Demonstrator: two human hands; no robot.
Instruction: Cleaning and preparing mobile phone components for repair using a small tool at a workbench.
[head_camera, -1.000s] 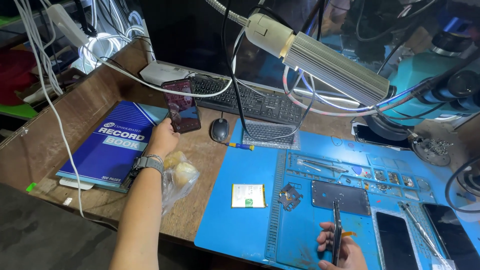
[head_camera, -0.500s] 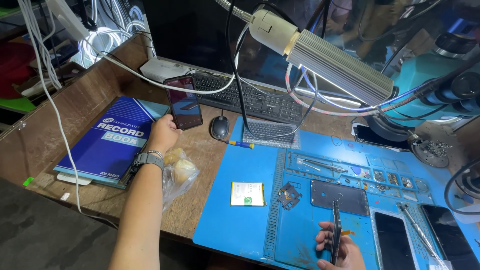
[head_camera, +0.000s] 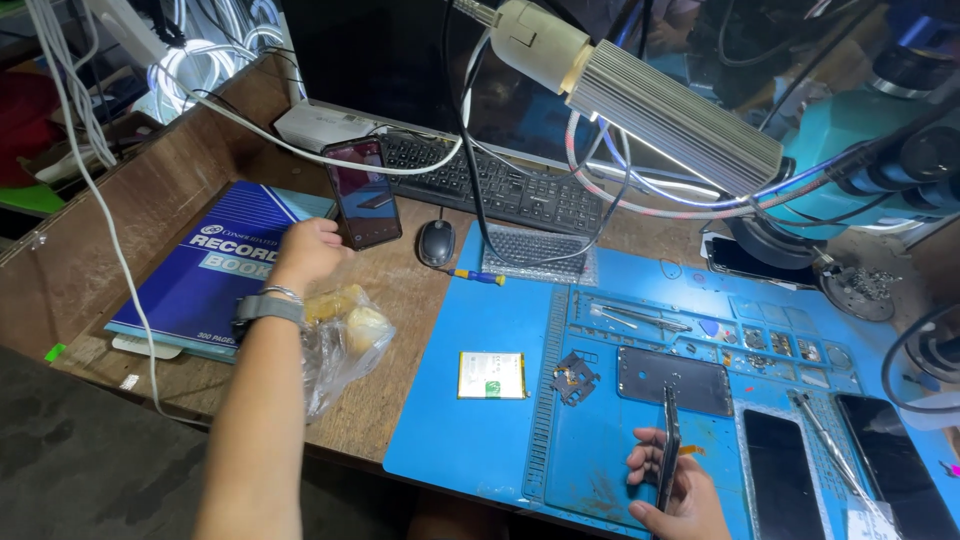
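At far left we see a blue book (head_camera: 215, 265) with a white label band, lying flat on the wooden desk (head_camera: 400, 300). Our left hand (head_camera: 308, 250) is closed on the lower edge of a dark phone (head_camera: 363, 193), held upright and tilted above the desk. Just below the wrist lies a clear bag (head_camera: 345, 340) of pale rolls. On the blue mat (head_camera: 480, 430) rests a small square battery (head_camera: 491, 375), white with a green mark. At lower right, our right hand (head_camera: 675, 490) grips a thin phone frame (head_camera: 668, 450) edge-on over the mat.
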